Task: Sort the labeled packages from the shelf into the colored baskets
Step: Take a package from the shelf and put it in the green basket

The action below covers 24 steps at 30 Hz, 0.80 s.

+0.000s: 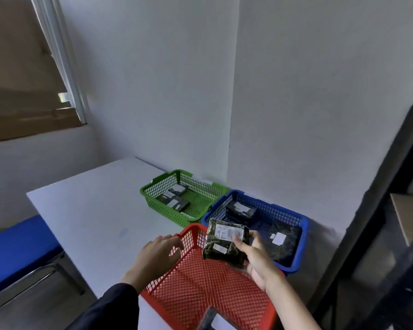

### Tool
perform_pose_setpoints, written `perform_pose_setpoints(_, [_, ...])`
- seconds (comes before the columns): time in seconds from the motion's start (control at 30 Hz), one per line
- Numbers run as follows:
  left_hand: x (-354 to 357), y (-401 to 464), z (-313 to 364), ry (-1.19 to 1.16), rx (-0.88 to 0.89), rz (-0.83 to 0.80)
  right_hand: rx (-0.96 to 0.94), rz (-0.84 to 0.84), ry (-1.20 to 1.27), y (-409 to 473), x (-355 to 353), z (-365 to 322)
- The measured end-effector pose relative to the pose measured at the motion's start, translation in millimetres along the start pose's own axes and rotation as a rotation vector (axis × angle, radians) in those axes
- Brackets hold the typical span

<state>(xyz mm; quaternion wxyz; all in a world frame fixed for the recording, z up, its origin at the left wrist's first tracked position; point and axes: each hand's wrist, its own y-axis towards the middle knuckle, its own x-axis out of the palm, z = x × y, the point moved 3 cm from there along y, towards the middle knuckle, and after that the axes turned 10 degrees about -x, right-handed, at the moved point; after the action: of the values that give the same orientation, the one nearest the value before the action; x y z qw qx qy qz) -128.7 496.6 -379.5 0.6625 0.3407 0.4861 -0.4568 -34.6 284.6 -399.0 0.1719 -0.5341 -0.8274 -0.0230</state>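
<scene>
My right hand (255, 258) grips a dark wrapped package (224, 241) with a white handwritten label, held above the red basket (200, 282). My left hand (157, 253) hovers at the red basket's left rim, fingers loosely curled and holding nothing. Another package (212, 317) lies at the red basket's near end, partly cut off by the frame. The green basket (153, 189) at the back holds a few dark labeled packages (174, 198). The blue basket (303, 225) on the right holds dark packages (281, 241) with white labels.
All three baskets stand on a white table (93, 210) set in a wall corner. A dark metal shelf frame (391, 210) rises along the right edge. A blue-seated chair (17, 253) stands left of the table.
</scene>
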Motion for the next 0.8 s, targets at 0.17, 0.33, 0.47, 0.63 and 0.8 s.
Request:
perform_pose_setpoints(0.17, [15, 79, -32, -0.003, 0.053, 0.004, 0.013, 0.155, -0.071, 63, 20, 18])
perform_pose_setpoints(0.33, [28, 172, -85, 0.032, 0.100, -0.074, 0.052, 0.253, 0.050, 148, 64, 25])
perform_pose_setpoints(0.47, [34, 236, -130, 0.003, 0.122, -0.091, 0.047, 0.339, 0.123, 213, 100, 36])
perform_pose_setpoints(0.63, [41, 299, -172, -0.016, 0.180, -0.056, 0.050, 0.505, 0.140, 270, 126, 60])
perform_pose_setpoints(0.8, [53, 356, -202, 0.133, 0.121, -0.057, 0.040, 0.631, 0.006, 324, 131, 74])
